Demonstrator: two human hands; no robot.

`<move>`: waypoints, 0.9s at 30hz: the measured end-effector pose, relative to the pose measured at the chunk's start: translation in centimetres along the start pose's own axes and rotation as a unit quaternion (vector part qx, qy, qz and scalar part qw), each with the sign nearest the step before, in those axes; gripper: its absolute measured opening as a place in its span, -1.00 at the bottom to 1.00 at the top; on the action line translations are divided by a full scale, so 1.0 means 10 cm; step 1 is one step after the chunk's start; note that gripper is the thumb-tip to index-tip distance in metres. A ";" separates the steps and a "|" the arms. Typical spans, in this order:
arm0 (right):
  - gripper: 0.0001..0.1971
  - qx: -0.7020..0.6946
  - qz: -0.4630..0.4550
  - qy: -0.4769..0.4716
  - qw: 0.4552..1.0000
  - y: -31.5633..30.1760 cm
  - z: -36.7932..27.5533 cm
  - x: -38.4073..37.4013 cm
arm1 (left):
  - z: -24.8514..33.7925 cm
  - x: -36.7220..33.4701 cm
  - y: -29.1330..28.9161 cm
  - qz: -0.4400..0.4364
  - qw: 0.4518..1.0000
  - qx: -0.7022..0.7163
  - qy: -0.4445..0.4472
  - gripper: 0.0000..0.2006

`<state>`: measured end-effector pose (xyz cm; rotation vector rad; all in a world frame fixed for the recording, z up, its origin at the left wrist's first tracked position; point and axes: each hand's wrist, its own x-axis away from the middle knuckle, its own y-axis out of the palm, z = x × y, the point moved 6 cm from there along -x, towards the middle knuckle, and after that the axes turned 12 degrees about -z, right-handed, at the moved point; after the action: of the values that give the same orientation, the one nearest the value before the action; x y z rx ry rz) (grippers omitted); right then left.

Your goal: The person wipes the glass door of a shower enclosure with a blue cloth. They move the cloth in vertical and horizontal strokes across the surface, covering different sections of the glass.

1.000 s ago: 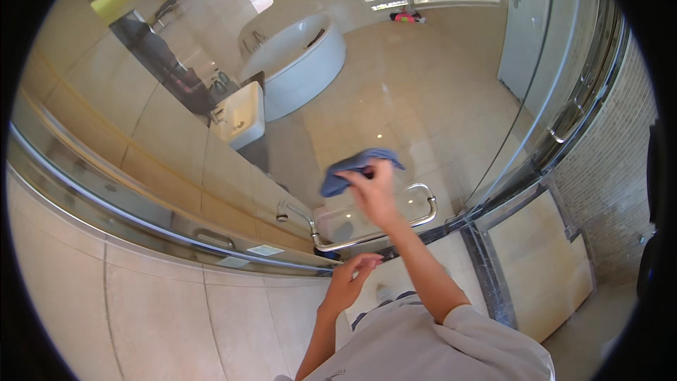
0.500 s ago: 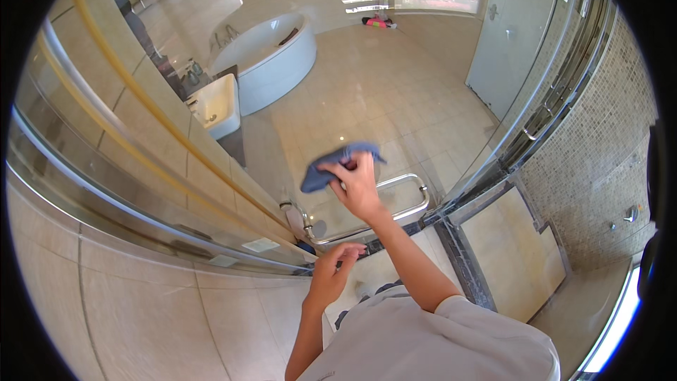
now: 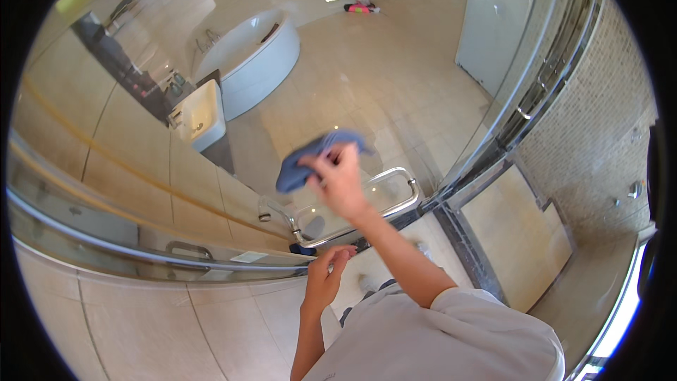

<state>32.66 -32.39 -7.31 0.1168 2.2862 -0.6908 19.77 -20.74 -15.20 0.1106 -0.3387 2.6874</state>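
Observation:
A blue cloth (image 3: pixel 307 159) is bunched in my right hand (image 3: pixel 342 183), fingers and thumb closed on its near side. It appears to press against the clear glass door pane, just above a chrome door handle (image 3: pixel 398 207). Motion blurs the hand and the cloth somewhat. Lower down, my left hand (image 3: pixel 324 275) is held near the door's bottom left, fingers loosely stretched and thumb apart. Nothing shows in it, and it stays clear of the handle.
Through the glass appear a white bathtub (image 3: pixel 278 53), a washbasin (image 3: pixel 215 123), a white door (image 3: pixel 486 35) and a pink item (image 3: pixel 360 8) on the floor. At the right is a mosaic wall (image 3: pixel 592 106) with a chrome tap (image 3: pixel 636 189). Dark trim (image 3: pixel 472 257) edges the floor.
My right hand and the cloth have moved a little left and up across the glass. The whole view has shifted slightly. My left hand stays nearly in place.

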 end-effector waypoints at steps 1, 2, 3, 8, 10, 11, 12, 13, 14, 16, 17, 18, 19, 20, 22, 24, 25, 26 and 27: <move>-0.62 -0.011 -0.034 0.005 0.999 0.19 0.16 0.17 | 0.07 -0.10 0.06 -0.013 1.000 0.000 0.009 -0.76; -0.62 0.011 -0.003 0.026 1.000 0.15 0.42 0.35 | 0.14 -0.17 0.14 -0.020 1.000 -0.006 0.012 -0.76; -0.61 0.033 0.027 0.044 0.998 0.03 0.78 0.56 | 0.20 -0.22 0.23 -0.025 0.999 -0.020 0.008 -0.76; -0.73 -0.153 0.371 0.227 0.887 -2.22 2.87 0.63 | 0.20 -0.44 0.68 0.001 1.000 -0.016 -0.022 -0.77; -0.74 -0.154 0.350 0.188 0.905 -2.50 2.45 0.18 | 0.10 -0.62 0.93 0.026 0.999 0.025 -0.024 -0.77; -0.73 -0.156 0.325 0.164 0.918 -2.41 2.18 0.01 | 0.13 -0.74 1.09 0.023 0.999 0.036 -0.014 -0.77; -0.70 -0.191 0.261 0.147 0.935 -2.24 1.72 -0.13 | 0.16 -0.86 1.26 0.017 0.999 0.047 -0.007 -0.77; -0.67 -0.118 0.184 0.085 0.972 -2.04 1.46 -0.15 | 0.21 -0.94 1.41 0.008 0.999 0.054 -0.004 -0.77; -0.64 -0.048 0.114 0.011 0.992 -1.81 1.21 -0.14 | 0.44 -1.07 1.55 -0.037 0.999 0.000 -0.015 -0.76; -0.67 -0.009 -0.008 -0.108 0.994 -1.36 1.39 0.16 | 0.67 -1.25 1.78 -0.084 0.996 -0.017 -0.031 -0.76; -0.67 -0.017 -0.005 -0.101 0.995 -1.28 1.67 0.36 | 0.76 -1.33 1.88 -0.111 0.993 -0.027 -0.034 -0.75; -0.68 -0.027 -0.007 -0.099 0.995 -1.30 1.86 0.49 | 0.76 -1.36 1.94 -0.104 0.993 -0.035 -0.054 -0.75; -0.75 -0.021 0.011 -0.068 0.997 -1.53 2.09 0.57 | 0.74 -1.35 1.94 -0.084 0.994 -0.040 -0.056 -0.75; -0.79 0.011 0.109 0.000 0.994 -1.82 2.43 0.63 | 0.68 -1.35 1.97 -0.068 0.995 -0.043 -0.054 -0.75; -0.74 -0.045 0.313 0.105 0.943 -2.73 2.86 0.45 | 0.49 -1.30 2.05 -0.022 0.998 -0.001 -0.055 -0.75; -0.62 -0.092 0.384 0.172 0.902 -3.23 3.00 0.28 | 0.40 -1.28 2.18 -0.031 0.997 0.026 -0.070 -0.75; -0.62 -0.083 0.377 0.136 0.912 -3.15 2.93 0.23 | 0.38 -1.26 2.25 -0.040 0.996 0.035 -0.077 -0.74; -0.60 -0.108 0.334 0.139 0.926 -2.96 2.63 0.16 | 0.40 -1.27 2.32 -0.063 0.994 0.028 -0.081 -0.74; -0.64 -0.041 0.250 0.064 0.965 -2.78 2.21 0.08 | 0.43 -1.27 2.37 -0.086 0.992 0.020 -0.087 -0.73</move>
<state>38.15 -67.45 -8.45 0.6907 2.2658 -0.3310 21.36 -47.83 -17.90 0.3701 -0.3132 2.5191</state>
